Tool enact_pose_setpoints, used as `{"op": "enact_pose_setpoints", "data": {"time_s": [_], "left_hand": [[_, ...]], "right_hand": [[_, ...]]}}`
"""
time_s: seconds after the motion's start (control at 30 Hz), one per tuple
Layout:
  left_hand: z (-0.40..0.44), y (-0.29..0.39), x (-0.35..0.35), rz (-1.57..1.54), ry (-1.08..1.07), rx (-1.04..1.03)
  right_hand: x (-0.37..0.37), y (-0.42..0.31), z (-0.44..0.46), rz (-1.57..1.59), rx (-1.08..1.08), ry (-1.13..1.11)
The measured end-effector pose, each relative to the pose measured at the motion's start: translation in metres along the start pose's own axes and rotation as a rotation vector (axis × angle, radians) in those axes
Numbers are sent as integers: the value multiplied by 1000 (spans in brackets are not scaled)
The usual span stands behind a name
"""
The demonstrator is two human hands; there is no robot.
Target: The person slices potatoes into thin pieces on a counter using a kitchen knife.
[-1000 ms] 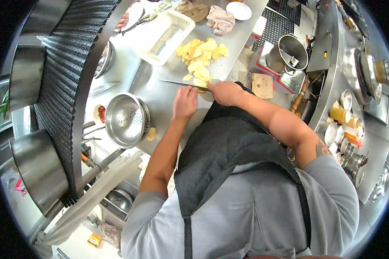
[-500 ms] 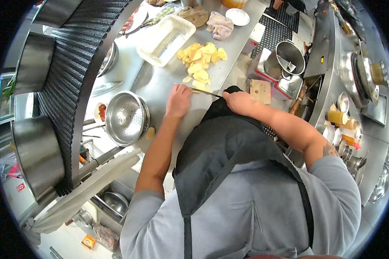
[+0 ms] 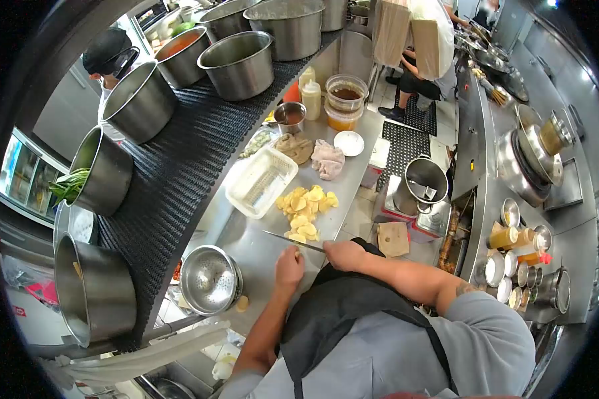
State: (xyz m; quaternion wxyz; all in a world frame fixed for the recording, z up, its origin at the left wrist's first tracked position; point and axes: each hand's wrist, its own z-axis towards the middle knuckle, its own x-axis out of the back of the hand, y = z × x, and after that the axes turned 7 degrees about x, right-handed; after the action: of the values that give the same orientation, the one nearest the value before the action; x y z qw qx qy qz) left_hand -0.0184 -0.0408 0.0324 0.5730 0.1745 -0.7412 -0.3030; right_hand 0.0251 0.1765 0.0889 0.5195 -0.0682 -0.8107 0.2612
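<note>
My right hand (image 3: 345, 255) is closed round the handle of a knife (image 3: 291, 240), whose thin blade points left across the counter. My left hand (image 3: 289, 267) is closed beside the blade. A small pale yellow piece (image 3: 298, 254) shows at its fingertips, mostly hidden. Just beyond the blade lies a loose pile of pale yellow slices (image 3: 304, 206); whether they are potato or ginger I cannot tell. Left of my left hand stand a steel colander (image 3: 208, 280) and, on the counter, a single yellowish piece (image 3: 242, 304).
A white plastic basket (image 3: 262, 181), wrinkled cloths (image 3: 327, 159) and a small white plate (image 3: 349, 143) sit farther up the counter. Steel pots (image 3: 235, 65) line the black ribbed shelf (image 3: 199, 133) on the left. Another person (image 3: 416, 73) stands in the aisle.
The view has tilted up, so the shelf pots, sauce tubs and other people now show. The knife stays in my right hand, and my left hand remains closed near the blade.
</note>
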Motion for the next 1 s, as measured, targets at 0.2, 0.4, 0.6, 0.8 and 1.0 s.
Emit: {"op": "enact_pose_setpoints", "data": {"time_s": [0.2,0.4,0.6,0.8,1.0], "left_hand": [[-6,-10,0,-156,-4,-157],[-12,-11,-8,-77,246,-249],[-11,-13,-9,-110,301,-306],[-8,-30,-11,-159,296,-278],[-2,-32,-11,-144,318,-283]], "right_hand": [[-8,-2,0,-7,-27,-2],[-4,-10,2,-1,-4,19],[-9,-10,4,-16,24,66],[-5,-15,6,-16,-11,30],[-4,-22,6,-9,-33,-11]]}}
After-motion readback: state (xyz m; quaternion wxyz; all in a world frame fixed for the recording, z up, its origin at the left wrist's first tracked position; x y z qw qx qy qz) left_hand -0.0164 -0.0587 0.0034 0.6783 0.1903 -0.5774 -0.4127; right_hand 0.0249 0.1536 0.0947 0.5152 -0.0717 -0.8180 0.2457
